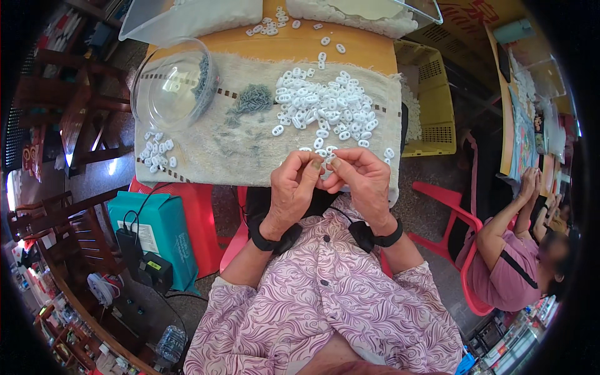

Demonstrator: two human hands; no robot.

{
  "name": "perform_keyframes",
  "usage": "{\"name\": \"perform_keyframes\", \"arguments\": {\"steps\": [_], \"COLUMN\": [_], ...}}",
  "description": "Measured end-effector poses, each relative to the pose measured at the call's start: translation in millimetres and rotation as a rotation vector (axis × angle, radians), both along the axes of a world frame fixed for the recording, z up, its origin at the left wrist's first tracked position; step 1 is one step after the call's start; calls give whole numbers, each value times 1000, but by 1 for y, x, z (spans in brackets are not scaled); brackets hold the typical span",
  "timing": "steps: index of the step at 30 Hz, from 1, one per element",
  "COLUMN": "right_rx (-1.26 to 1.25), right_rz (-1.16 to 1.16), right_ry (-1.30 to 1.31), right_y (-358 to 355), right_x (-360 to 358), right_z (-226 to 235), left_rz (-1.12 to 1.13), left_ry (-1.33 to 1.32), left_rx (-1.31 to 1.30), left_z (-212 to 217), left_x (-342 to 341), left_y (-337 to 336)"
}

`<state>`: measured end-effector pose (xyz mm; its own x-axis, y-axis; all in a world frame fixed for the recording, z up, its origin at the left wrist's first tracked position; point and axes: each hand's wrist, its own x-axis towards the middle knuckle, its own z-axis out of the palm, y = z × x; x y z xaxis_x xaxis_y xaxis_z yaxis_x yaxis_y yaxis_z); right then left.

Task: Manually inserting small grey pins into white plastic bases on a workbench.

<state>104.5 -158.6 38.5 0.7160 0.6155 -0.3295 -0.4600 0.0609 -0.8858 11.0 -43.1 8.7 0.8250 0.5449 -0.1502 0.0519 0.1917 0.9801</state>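
My left hand (295,182) and my right hand (364,180) meet at the table's near edge, thumbs and fingertips pinched close together. Between the fingertips shows part of a small white piece (329,159), mostly covered by the fingers. Just beyond my hands spreads a heap of white oval two-holed plastic pieces (328,103), a few lying right by my fingertips. To its left is a small pile of thin grey pins or screws (253,99). A smaller group of white pieces (156,152) lies at the left near corner of the cloth.
A beige cloth (206,150) covers the table. A clear round bowl (169,112) with grey bits stands at left; translucent bins (194,22) stand at the far edge. A yellow crate (437,125) is at right. A person in pink (509,269) sits on a red chair (469,287).
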Motion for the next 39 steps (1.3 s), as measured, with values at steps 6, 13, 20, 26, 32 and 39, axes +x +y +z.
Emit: {"name": "perform_keyframes", "arguments": {"steps": [6, 13, 20, 26, 32, 39], "right_rx": [-5, -1, -35, -64, -29, -7], "right_rz": [-18, 16, 56, 75, 52, 19], "right_ry": [35, 50, 26, 42, 27, 27], "right_y": [0, -2, -2, -1, 3, -1], "right_x": [0, 1, 1, 2, -1, 2], "right_z": [-4, -10, -9, -7, -2, -10], "left_rz": [-25, -84, -50, -45, -44, -68], "left_ry": [-26, -41, 0, -18, -31, -12], "left_rx": [-102, -283, -365, -394, -422, -377], "left_z": [6, -1, 2, -1, 3, 6], "left_x": [4, 2, 2, 2, 3, 3], "left_y": [1, 6, 10, 10, 9, 7]}}
